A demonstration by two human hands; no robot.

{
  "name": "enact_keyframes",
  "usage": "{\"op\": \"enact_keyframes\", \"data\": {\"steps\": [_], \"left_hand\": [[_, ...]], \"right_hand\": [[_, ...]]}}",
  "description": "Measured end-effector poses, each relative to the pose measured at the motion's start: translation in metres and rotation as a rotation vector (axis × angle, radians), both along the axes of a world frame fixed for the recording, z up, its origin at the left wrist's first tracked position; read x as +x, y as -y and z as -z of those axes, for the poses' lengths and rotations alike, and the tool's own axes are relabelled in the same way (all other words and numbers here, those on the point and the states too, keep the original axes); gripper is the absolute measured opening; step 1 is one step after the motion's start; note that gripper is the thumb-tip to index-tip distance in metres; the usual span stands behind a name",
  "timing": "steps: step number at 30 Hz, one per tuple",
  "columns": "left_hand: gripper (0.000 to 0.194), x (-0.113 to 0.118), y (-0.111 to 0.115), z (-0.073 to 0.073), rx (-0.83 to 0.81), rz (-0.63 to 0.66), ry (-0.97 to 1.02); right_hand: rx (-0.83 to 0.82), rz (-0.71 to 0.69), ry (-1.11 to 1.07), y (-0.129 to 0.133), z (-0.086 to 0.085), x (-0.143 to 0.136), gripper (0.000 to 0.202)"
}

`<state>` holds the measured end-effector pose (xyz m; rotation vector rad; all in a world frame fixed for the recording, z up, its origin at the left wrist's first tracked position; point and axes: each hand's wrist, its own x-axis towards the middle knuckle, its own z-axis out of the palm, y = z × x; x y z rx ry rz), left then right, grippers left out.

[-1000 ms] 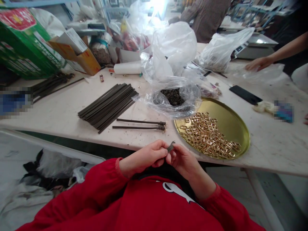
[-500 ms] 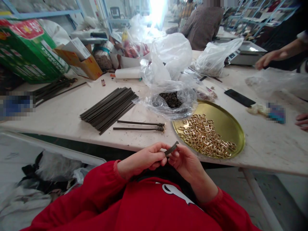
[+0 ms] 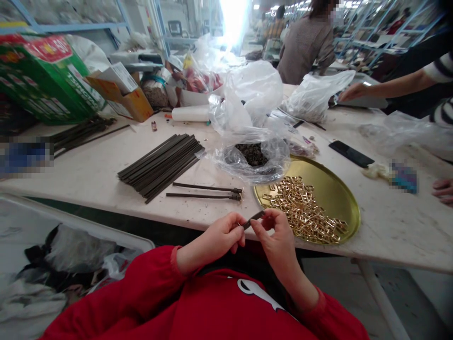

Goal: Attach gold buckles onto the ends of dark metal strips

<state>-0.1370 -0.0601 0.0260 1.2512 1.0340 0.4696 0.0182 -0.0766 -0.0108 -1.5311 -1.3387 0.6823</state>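
Head view: low in the middle of the frame, just in front of the table edge, the left hand and the right hand meet over the lap of the red top. Both are pinched shut on one dark strip, the left thumb and fingers gripping its lower end, the right fingertips closed on its upper tip, which points up and right. Whether a buckle sits on that tip I cannot tell.

Right of centre lies the gold tray with a heap of gold buckles. Left of it lie two finished strips, and further left a bundle of dark strips. Above the tray sags a clear bag of dark parts.

The strip is held beyond the table edge, so a loosened pinch would likely drop it to the floor. A co-worker's arm reaches in at the upper right.
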Motion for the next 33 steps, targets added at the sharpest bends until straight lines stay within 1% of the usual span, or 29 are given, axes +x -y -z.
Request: {"op": "enact_keyframes", "data": {"steps": [2, 3, 5, 7, 9, 13, 15, 18, 22, 24, 26, 28, 30, 32, 33], "left_hand": [[0.008, 0.0, 0.001, 0.002, 0.057, -0.006, -0.034], [0.008, 0.0, 0.001, 0.003, 0.075, -0.005, -0.048], [0.008, 0.001, 0.001, 0.005, 0.099, -0.003, -0.069], [0.007, 0.001, 0.002, 0.006, 0.121, -0.014, -0.083], [0.006, 0.002, 0.003, 0.007, 0.153, -0.026, -0.09], [0.009, 0.0, 0.007, 0.006, 0.22, -0.01, -0.119], [0.013, -0.001, 0.008, 0.004, 0.25, 0.007, -0.16], [0.015, -0.003, 0.009, 0.002, 0.283, 0.018, -0.222], [0.015, -0.005, 0.007, 0.003, 0.307, 0.012, -0.269], [0.016, -0.005, 0.006, 0.005, 0.343, 0.007, -0.291], [0.017, -0.004, 0.004, 0.01, 0.341, 0.024, -0.319], [0.017, -0.003, 0.0, 0.016, 0.324, 0.056, -0.329], [0.017, -0.002, -0.005, 0.021, 0.324, 0.084, -0.326], [0.017, -0.001, -0.008, 0.025, 0.325, 0.094, -0.333], [0.017, -0.001, -0.009, 0.027, 0.322, 0.093, -0.343]], "right_hand": [[0.052, 0.015, 0.113, -0.001, -0.001, 0.002, 0.033], [0.069, -0.016, 0.153, -0.001, -0.002, 0.002, 0.029], [0.094, -0.134, 0.236, 0.0, -0.003, 0.002, 0.016], [0.095, -0.25, 0.286, 0.002, -0.005, 0.001, 0.017], [0.057, -0.302, 0.257, 0.003, -0.008, 0.001, 0.017], [-0.129, -0.39, 0.059, 0.001, -0.012, 0.004, 0.019], [-0.183, -0.423, -0.004, -0.001, -0.011, 0.006, 0.022], [-0.166, -0.449, 0.019, -0.002, -0.008, 0.006, 0.025], [-0.052, -0.431, 0.224, 0.0, -0.003, 0.001, 0.024], [-0.034, -0.44, 0.279, 0.0, -0.003, 0.0, 0.022], [-0.09, -0.481, 0.24, -0.003, -0.003, 0.001, 0.018], [-0.148, -0.456, 0.158, -0.007, -0.001, 0.003, 0.016], [-0.188, -0.423, 0.088, -0.012, 0.002, 0.004, 0.018], [-0.196, -0.413, 0.087, -0.015, 0.006, 0.004, 0.021], [-0.184, -0.416, 0.123, -0.016, 0.007, 0.003, 0.021]]}}
